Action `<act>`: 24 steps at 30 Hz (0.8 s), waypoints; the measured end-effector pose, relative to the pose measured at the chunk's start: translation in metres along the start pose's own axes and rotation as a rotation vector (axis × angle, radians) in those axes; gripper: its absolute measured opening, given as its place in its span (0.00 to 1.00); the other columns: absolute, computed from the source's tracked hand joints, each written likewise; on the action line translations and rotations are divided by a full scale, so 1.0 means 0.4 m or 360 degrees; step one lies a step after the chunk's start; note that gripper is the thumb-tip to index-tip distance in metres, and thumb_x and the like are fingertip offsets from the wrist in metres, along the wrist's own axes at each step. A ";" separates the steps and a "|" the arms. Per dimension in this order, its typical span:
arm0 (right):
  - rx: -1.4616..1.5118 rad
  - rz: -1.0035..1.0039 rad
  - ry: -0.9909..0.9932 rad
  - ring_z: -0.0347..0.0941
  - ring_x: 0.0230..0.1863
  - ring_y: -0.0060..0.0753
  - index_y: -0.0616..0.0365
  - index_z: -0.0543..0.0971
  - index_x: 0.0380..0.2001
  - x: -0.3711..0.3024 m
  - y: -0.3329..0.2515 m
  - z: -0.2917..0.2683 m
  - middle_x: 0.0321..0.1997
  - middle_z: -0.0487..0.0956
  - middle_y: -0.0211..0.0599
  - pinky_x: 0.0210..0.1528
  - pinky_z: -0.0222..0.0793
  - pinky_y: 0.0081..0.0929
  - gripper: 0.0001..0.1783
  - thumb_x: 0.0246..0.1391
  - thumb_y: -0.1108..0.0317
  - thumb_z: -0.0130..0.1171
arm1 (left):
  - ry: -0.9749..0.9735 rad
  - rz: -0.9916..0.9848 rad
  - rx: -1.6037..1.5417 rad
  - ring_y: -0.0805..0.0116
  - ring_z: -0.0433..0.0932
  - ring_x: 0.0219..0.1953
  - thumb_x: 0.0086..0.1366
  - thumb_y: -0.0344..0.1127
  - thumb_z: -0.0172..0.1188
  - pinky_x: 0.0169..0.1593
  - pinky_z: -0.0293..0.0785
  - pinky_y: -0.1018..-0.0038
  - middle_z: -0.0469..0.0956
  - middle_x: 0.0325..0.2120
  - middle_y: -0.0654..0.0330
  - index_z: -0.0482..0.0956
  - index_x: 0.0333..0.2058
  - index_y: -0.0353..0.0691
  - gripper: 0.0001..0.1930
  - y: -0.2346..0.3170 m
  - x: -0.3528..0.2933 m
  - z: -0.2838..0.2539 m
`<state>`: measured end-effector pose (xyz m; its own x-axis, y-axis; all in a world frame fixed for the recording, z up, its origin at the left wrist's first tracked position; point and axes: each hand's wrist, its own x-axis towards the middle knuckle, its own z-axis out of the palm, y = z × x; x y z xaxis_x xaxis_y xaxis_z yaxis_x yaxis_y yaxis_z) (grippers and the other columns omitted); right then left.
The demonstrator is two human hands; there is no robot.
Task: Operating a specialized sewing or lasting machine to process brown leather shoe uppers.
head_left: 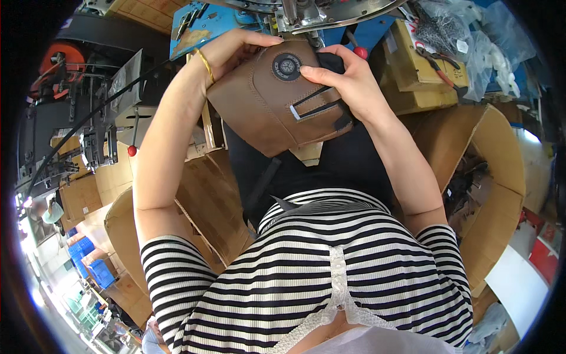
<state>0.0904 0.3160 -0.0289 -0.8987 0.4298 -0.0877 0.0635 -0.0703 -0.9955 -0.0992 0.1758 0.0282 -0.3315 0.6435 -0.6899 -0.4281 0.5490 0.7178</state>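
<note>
Between my two hands is a brown leather-like bag (250, 103), with stitched seams, a round black badge (287, 66) and a dark V-shaped slot with a small white strip at its tip. Its far edge sits right under the metal head of a machine (292, 17). My left hand (233, 53) grips the far left edge, fingers partly hidden behind the bag. On the right side my right hand (351, 79) pinches it, thumb flat beside the badge and fingers behind. A yellow bangle circles my left wrist. Whether the far edge touches the machine I cannot tell.
A lever with a red knob (360, 53) stands just past my right hand. Pliers (439, 68) lie on a cardboard box at the far right, near plastic bags (498, 53). Open cartons (495, 153) flank me. Another machine (94, 135) is at left.
</note>
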 end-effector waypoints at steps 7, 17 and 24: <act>0.0523 0.0273 -0.0061 0.78 0.37 0.27 0.69 0.75 0.43 -0.019 -0.017 0.027 0.38 0.81 0.41 0.42 0.75 0.25 0.26 0.46 0.62 0.70 | 0.0057 0.0019 0.0166 0.62 0.79 0.37 0.48 0.44 0.71 0.45 0.77 0.68 0.77 0.39 0.50 0.78 0.44 0.33 0.27 0.029 -0.010 0.001; 0.0717 0.0406 -0.0112 0.76 0.40 0.23 0.65 0.74 0.46 -0.030 -0.007 0.040 0.41 0.79 0.34 0.44 0.72 0.23 0.24 0.51 0.61 0.66 | 0.0090 -0.0136 0.0267 0.64 0.80 0.38 0.54 0.39 0.65 0.48 0.76 0.67 0.81 0.37 0.55 0.81 0.42 0.37 0.18 0.056 -0.005 0.007; 0.0626 0.0307 -0.0041 0.77 0.40 0.26 0.67 0.73 0.47 -0.023 -0.004 0.037 0.40 0.79 0.38 0.44 0.72 0.23 0.27 0.48 0.62 0.69 | -0.0024 -0.0006 0.0335 0.64 0.78 0.35 0.48 0.43 0.71 0.44 0.77 0.68 0.77 0.39 0.50 0.80 0.42 0.37 0.23 0.046 0.020 -0.023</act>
<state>0.0920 0.2988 -0.0260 -0.8974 0.3528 -0.2648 0.0658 -0.4866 -0.8711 -0.1174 0.1864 0.0350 -0.3168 0.6482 -0.6924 -0.2438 0.6498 0.7199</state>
